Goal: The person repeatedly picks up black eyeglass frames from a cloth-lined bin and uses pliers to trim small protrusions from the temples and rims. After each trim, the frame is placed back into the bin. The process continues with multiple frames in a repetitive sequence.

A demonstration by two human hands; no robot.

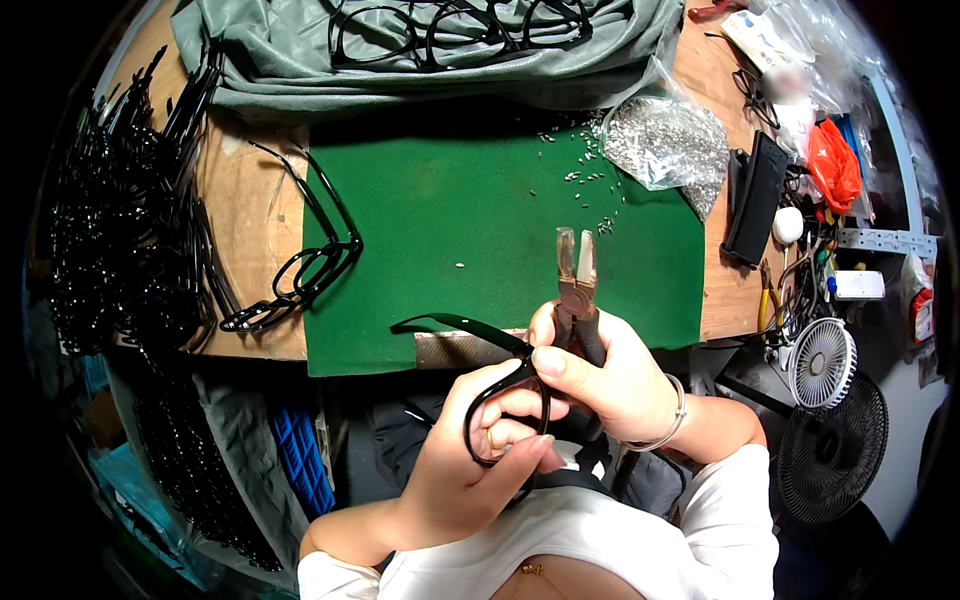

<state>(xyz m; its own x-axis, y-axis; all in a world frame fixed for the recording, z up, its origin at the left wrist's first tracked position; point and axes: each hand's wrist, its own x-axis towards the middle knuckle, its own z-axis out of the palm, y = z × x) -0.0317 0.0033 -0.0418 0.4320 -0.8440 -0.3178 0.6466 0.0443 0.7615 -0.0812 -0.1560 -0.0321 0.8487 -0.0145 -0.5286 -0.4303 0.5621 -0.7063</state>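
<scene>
Near the front edge of the green mat (430, 200), a black eyeglass frame (478, 328) is held up, one temple pointing left. My left hand (450, 480) is closed around its rim. In my right hand (625, 385) is a pair of pliers (576, 290), jaws pointing away from me and slightly apart, with nothing between them. The right thumb and forefinger also touch the frame at the hinge corner. Part of the frame's lower side is hidden by my left fingers.
Another black eyeglass frame (350, 243) lies at the mat's left edge, beside a large heap of black glasses parts (120, 230). More frames (430, 45) rest on grey cloth (270, 75). A clear bag of small silver pieces (660, 140) lies back right; fans (822, 362) stand right.
</scene>
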